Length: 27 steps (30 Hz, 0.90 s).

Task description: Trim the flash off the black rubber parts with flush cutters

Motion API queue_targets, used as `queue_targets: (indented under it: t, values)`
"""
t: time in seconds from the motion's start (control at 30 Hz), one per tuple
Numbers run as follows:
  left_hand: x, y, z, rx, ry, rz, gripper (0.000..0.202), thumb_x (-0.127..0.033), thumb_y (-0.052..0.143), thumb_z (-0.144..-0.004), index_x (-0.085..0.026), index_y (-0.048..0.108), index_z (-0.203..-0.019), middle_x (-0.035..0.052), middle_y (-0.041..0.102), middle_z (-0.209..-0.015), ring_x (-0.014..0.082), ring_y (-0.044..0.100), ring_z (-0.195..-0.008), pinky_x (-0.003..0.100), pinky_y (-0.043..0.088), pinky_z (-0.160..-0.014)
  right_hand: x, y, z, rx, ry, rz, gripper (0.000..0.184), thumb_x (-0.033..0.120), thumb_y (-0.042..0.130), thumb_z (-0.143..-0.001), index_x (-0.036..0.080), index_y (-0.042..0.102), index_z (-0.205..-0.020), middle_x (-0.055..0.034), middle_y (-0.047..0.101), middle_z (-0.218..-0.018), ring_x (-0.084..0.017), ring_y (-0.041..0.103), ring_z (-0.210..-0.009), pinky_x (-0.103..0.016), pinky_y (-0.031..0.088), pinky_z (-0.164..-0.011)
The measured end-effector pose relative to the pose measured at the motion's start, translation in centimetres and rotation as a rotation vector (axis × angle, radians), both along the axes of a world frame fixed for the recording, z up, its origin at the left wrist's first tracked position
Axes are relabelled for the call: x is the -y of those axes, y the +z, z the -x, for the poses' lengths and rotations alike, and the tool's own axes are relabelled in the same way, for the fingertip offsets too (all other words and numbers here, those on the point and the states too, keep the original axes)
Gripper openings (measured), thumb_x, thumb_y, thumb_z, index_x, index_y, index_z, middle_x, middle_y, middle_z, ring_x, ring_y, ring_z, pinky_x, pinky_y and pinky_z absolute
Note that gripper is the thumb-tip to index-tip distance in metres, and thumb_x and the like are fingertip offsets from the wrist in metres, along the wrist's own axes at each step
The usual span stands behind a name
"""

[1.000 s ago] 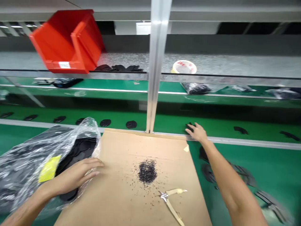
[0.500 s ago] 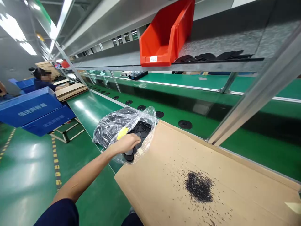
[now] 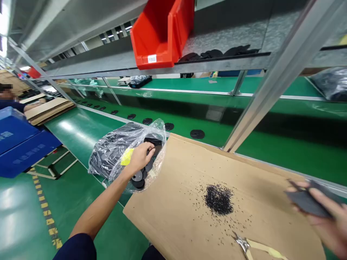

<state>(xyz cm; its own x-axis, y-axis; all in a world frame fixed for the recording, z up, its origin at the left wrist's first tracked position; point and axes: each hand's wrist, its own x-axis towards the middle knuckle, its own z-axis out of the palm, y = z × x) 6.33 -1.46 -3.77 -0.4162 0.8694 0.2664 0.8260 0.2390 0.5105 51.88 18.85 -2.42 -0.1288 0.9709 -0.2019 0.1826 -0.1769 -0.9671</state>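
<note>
My left hand (image 3: 141,156) reaches into the mouth of a clear plastic bag (image 3: 114,148), its fingers closed on the edge of a dark flat disc (image 3: 157,150). More thin black discs (image 3: 138,176) lie in the bag, and a yellow label (image 3: 127,156) shows beside my wrist. At the far right, my right hand (image 3: 325,213) grips a flat black piece (image 3: 307,201), blurred by motion, above the cardboard sheet (image 3: 173,209). A pile of small black bits (image 3: 219,199) lies on the cardboard. Nipper pliers (image 3: 245,245) with pale yellow handles rest near its front edge.
Black discs (image 3: 197,134) lie in a row along the green conveyor belt behind the cardboard. Overhead, a red bin (image 3: 159,47) and black pieces (image 3: 214,54) sit on a metal shelf. A slanted metal post (image 3: 252,112) stands behind the cardboard. Blue boxes (image 3: 27,144) and a co-worker are at left.
My view has swung right. My right hand has come into view with a black piece, and the pliers now show. My left hand stays at the bag and now pinches a disc edge.
</note>
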Motion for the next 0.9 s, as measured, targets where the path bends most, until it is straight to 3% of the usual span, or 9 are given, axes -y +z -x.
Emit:
queue_targets:
  t: [0.1,0.17,0.27,0.33,0.43,0.53,0.7,0.8,0.9]
  values:
    - [0.6,-0.6,-3.8,0.185,-0.089,-0.014,0.029,-0.041,0.042,-0.100,-0.017,0.057,-0.093,-0.0003,0.059,-0.070,0.0126,0.058,-0.058,0.023,0.048,-0.056,6.0,-0.4,3.0,-0.128,0.115,0.286,0.051,0.055,0.091,-0.058,0.025,0.073,-0.095,-0.0128,0.074,-0.102,-0.023,0.068,-0.074,-0.031,0.055,-0.053]
    - [0.2,-1.1,-7.1,0.411,-0.185,-0.015,0.034,-0.050,0.045,-0.099,-0.018,0.054,-0.093,-0.0016,0.060,-0.070,0.0105,0.056,-0.054,0.021,0.048,-0.053,9.2,-0.5,5.4,-0.170,0.263,0.395,0.056,0.056,0.089,-0.063,0.023,0.071,-0.104,-0.0090,0.073,-0.093,-0.018,0.064,-0.063,-0.026,0.051,-0.048]
    - [-0.5,-1.5,-12.4,0.847,-0.302,-0.062,0.037,-0.054,0.060,-0.091,-0.019,0.051,-0.090,-0.0026,0.059,-0.071,0.0095,0.057,-0.058,0.020,0.050,-0.056,12.1,-1.0,7.8,-0.237,0.420,0.453,0.061,0.059,0.085,-0.069,0.020,0.066,-0.112,-0.0070,0.072,-0.091,-0.016,0.063,-0.061,-0.024,0.047,-0.047]
    - [-0.7,-1.7,-15.3,0.989,-0.349,-0.087,0.034,-0.050,0.066,-0.090,-0.019,0.051,-0.092,-0.0030,0.059,-0.072,0.0094,0.057,-0.062,0.019,0.049,-0.061,13.1,-1.4,8.2,-0.280,0.466,0.437,0.062,0.058,0.084,-0.070,0.019,0.065,-0.114,-0.0073,0.072,-0.093,-0.017,0.065,-0.068,-0.024,0.050,-0.052]
    - [-0.7,-1.7,-17.8,0.942,-0.450,-0.050,0.028,-0.037,0.064,-0.093,-0.019,0.053,-0.112,-0.0027,0.061,-0.073,0.0110,0.059,-0.067,0.021,0.049,-0.066,13.9,-2.0,7.5,-0.307,0.481,0.389,0.057,0.054,0.081,-0.076,0.018,0.065,-0.116,-0.0059,0.070,-0.090,-0.017,0.064,-0.073,-0.025,0.051,-0.057]
    - [-0.8,-1.4,-18.6,0.680,-0.613,0.006,0.036,-0.024,0.062,-0.093,-0.021,0.054,-0.129,0.0012,0.068,-0.085,0.0156,0.064,-0.080,0.027,0.051,-0.076,14.3,-2.2,6.4,-0.243,0.480,0.275,0.049,0.054,0.075,-0.083,0.020,0.067,-0.116,-0.0046,0.069,-0.089,-0.017,0.062,-0.075,-0.027,0.052,-0.060]
    - [-1.5,0.0,-18.8,0.343,-0.818,0.015,0.009,-0.024,0.060,-0.095,-0.020,0.067,-0.100,0.0071,0.071,-0.100,0.0220,0.063,-0.095,0.036,0.051,-0.087,14.3,-2.2,5.5,-0.102,0.512,0.061,0.047,0.057,0.067,-0.089,0.023,0.069,-0.121,-0.0077,0.070,-0.108,-0.025,0.064,-0.104,-0.035,0.055,-0.088]
    - [-1.7,0.6,-19.0,0.425,-0.776,-0.013,0.009,-0.024,0.059,-0.096,-0.019,0.065,-0.102,0.0065,0.070,-0.097,0.0206,0.064,-0.092,0.034,0.052,-0.086,14.2,-2.4,5.5,-0.113,0.530,0.054,0.047,0.056,0.067,-0.090,0.023,0.068,-0.124,-0.0083,0.070,-0.112,-0.026,0.064,-0.110,-0.038,0.053,-0.095]
    - [-1.6,0.6,-19.2,0.681,-0.657,-0.043,0.022,-0.022,0.059,-0.095,-0.020,0.059,-0.118,0.0054,0.069,-0.099,0.0170,0.066,-0.091,0.027,0.054,-0.080,14.3,-2.8,5.6,-0.158,0.540,0.088,0.047,0.055,0.070,-0.088,0.022,0.067,-0.122,-0.0082,0.070,-0.112,-0.025,0.065,-0.105,-0.038,0.054,-0.092]
